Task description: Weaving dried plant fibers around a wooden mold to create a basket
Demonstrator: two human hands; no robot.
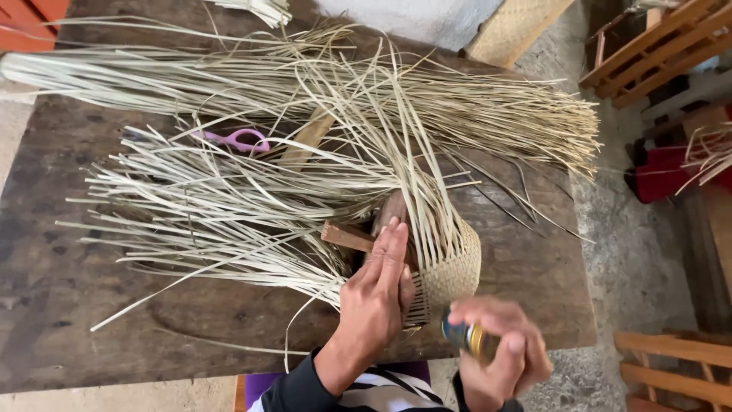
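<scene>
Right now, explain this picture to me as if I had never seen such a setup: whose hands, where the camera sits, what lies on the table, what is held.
There is one picture, taken by a camera worn on a person's head, looking down at their own two bare hands. No machine is involved.

The left hand rests flat against a half-woven basket, whose long pale strips fan out unwoven over the dark wooden table. A wooden block sticks out beside that hand.

The right hand, blurred, has its fingers closed around a small can, blue and gold in colour.

Farther back, pink-handled scissors lie among the strips.
</scene>
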